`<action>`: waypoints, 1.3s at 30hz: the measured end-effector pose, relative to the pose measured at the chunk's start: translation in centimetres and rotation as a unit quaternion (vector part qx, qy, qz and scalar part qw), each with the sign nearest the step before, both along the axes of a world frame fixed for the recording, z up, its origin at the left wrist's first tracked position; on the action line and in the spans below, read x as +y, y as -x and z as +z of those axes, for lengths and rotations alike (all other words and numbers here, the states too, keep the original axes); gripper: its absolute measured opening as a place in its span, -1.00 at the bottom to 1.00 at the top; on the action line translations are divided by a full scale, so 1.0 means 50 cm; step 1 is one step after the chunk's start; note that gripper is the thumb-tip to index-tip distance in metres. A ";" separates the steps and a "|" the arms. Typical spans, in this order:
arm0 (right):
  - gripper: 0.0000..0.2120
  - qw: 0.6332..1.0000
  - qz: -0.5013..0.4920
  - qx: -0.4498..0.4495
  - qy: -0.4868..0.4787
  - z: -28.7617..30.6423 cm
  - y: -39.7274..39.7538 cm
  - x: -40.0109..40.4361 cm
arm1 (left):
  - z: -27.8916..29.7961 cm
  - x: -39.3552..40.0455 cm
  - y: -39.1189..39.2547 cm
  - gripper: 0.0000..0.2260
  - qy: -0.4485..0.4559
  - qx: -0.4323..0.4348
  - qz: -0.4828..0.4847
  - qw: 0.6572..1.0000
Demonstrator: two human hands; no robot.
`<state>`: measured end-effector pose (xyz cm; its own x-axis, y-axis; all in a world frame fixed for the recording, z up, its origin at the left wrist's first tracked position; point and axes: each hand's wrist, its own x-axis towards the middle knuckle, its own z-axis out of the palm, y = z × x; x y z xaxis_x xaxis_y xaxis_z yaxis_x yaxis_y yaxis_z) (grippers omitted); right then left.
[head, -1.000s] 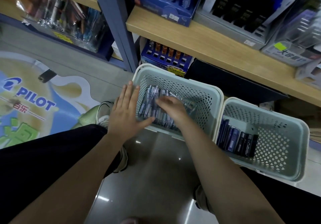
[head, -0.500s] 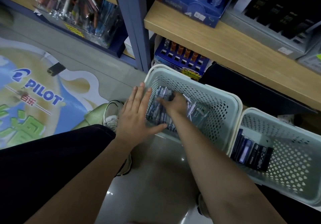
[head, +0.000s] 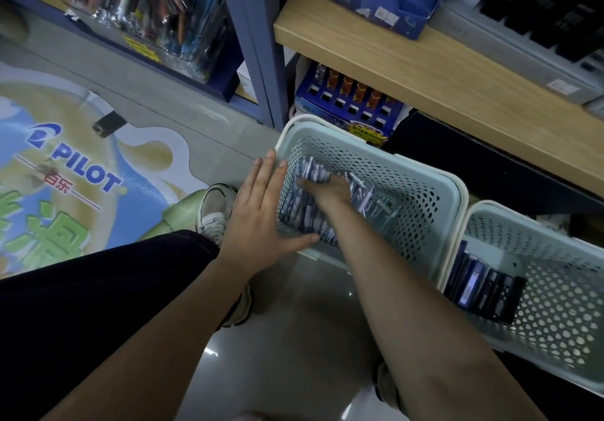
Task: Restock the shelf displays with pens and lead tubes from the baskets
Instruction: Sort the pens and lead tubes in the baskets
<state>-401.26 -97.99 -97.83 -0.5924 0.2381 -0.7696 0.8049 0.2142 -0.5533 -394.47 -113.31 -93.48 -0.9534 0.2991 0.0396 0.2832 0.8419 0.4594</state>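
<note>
Right hand buried in near basket, fingers curled among pens; actual hold cannot tell. Left hand flat, fingers straight, bracing basket wall at 9 o'clock. Risk: loose pens slip from partial grab, scatter on floor.

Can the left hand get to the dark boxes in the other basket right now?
Probably not easily. The left hand lies flat on the near basket's left wall, and the right arm crosses between it and the dark boxes in the far basket.
</note>
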 end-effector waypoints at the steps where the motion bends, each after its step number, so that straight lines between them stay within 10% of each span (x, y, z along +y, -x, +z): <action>1: -0.50 1.000 -0.002 0.000 0.006 -0.006 -0.003 -0.001 | 0.000 0.000 0.000 0.05 -0.001 -0.001 0.000 1.000; 27: -0.87 0.932 -0.092 0.147 0.319 0.206 -0.096 0.157 | 0.072 0.097 -0.007 0.01 -0.051 -0.064 0.017 0.997; 33: -0.85 0.901 -0.167 0.197 0.348 0.292 -0.164 0.223 | 0.157 0.245 -0.006 -0.53 -0.366 -0.399 0.016 0.841; 39: -0.88 0.899 -0.193 0.200 0.337 0.317 -0.233 0.283 | 0.204 0.316 -0.045 -0.87 -0.355 -0.482 -0.004 0.801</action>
<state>-389.59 -83.84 -81.97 -0.8275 0.0435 -0.5598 0.4554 -0.5314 -0.7143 -392.25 -97.49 -83.30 -0.6414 0.5336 -0.5513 -0.4867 0.2724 0.8300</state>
